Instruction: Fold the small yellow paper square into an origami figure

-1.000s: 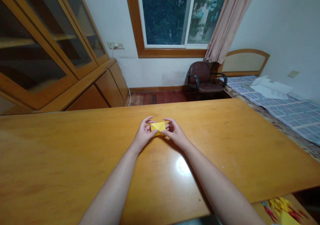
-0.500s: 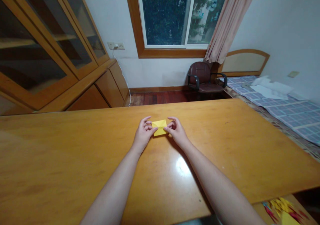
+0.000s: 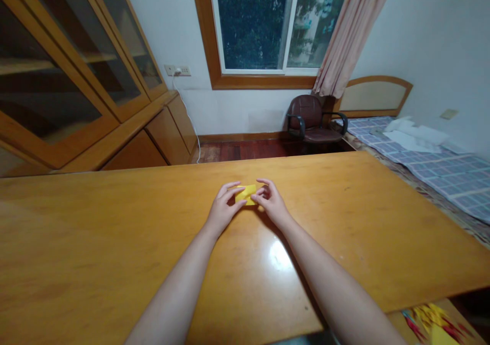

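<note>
A small folded piece of yellow paper (image 3: 247, 194) is held between both hands, over the far middle of the wooden table. My left hand (image 3: 225, 202) is at its left side, with fingers across the upper left part and the thumb at the lower edge. My right hand (image 3: 272, 200) pinches the right side, its thumb on the face towards me and its index finger raised above. The fingers hide both ends of the paper, and the finer folds are too small to make out.
The wooden table (image 3: 126, 243) spans the view. Below its right front corner lie yellow and red pieces (image 3: 432, 319) on a lower surface. Beyond are a brown armchair (image 3: 311, 118), a bed (image 3: 429, 151) and a glass-door cabinet (image 3: 115, 105).
My left hand has shifted right and changed its grasp, its fingers now reaching over the paper's upper left. The paper looks smaller and slightly tilted. My right hand stays nearly still.
</note>
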### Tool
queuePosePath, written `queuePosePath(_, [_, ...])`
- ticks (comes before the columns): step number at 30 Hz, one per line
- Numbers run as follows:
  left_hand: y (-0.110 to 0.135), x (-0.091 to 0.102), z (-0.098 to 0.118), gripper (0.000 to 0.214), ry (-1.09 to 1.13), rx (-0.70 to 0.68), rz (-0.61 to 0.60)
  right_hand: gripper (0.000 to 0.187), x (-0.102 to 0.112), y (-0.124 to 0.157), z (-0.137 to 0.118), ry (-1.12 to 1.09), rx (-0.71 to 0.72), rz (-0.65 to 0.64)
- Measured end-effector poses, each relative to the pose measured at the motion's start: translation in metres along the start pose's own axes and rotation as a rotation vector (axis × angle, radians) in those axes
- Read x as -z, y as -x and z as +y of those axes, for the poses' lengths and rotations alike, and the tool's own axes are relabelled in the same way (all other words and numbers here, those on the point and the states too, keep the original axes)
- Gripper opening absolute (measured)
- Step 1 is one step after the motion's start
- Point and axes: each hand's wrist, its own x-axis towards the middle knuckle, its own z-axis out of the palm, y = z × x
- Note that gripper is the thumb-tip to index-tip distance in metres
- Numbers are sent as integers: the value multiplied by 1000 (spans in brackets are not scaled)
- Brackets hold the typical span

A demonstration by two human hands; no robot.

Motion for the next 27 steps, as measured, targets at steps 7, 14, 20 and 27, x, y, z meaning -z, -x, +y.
queuePosePath(7, [-1,2,4,30,-70,-21,5,48,-1,3,-2,-51,13,-55])
queuePosePath(14, [1,2,0,39,36,95,21,49,0,2,-1,-10,60,-51])
queuePosePath(20, [0,3,2,34,37,103,-6,44,2,2,-3,57,72,-13])
queuePosePath(27, [-1,4,-1,31,6,90,-17,28,4,4,-4,307,169,-55])
